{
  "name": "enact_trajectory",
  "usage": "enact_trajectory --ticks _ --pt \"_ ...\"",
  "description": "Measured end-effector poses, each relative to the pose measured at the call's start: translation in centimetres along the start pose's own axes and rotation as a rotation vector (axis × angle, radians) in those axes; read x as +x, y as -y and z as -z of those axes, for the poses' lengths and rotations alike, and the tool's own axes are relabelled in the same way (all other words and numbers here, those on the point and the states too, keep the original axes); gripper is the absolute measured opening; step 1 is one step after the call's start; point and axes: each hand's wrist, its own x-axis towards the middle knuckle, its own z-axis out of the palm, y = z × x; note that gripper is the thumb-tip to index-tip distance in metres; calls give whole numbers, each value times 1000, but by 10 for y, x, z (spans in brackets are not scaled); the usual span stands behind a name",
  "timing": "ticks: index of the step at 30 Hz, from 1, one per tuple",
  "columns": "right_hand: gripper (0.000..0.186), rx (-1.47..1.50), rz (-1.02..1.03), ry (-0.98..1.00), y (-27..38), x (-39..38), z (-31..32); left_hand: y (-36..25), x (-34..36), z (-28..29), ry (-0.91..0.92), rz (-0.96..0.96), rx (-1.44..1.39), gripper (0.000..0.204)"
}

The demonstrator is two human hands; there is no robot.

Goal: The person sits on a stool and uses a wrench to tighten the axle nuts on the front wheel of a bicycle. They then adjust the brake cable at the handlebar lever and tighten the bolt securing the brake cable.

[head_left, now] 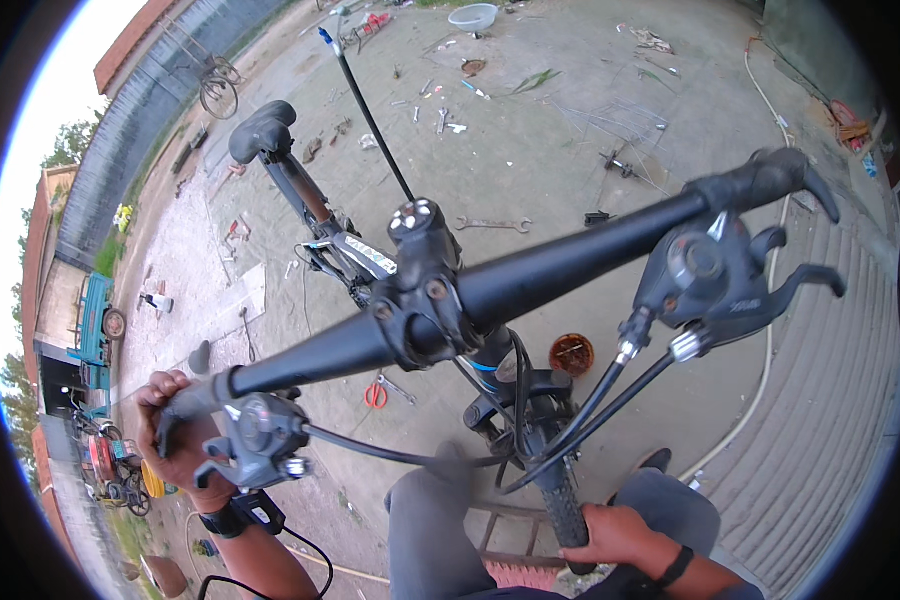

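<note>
A bicycle stands in front of me with its black handlebar point(570, 260) slanting across the view. My left hand point(180, 440) is closed round the grip at the handlebar's left end, beside a shifter and brake lever point(260, 435). Low down, my right hand point(615, 535) grips the front tyre point(565, 510) between my knees. Another shifter and brake lever point(700, 265) hangs under the right side of the bar. Black cables point(600, 410) run from both levers toward the fork. The stem point(425, 270) clamps the bar's middle, and the saddle point(262, 130) shows beyond.
Orange-handled scissors point(375, 396), a wrench point(493, 224) and a reddish-brown bowl point(571, 354) lie on the concrete. A long black rod with a blue tip point(365, 100) rises behind the stem. A pale hose point(770, 340) runs along the right. Vehicles stand at far left.
</note>
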Motion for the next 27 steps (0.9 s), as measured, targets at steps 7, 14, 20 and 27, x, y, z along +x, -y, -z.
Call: enact_trajectory --ticks 7,14,20,27 --pt "63 70 -95 -20 14 -6 6 -31 12 -9 65 245 214 24" --pt "61 -99 -93 21 35 -23 44 -71 38 -29 236 521 698 15" --pt "49 275 3 -262 54 -21 165 -81 42 -40 259 665 783 19" --pt "36 974 299 -244 107 96 239 -77 39 -38 246 600 792 13"
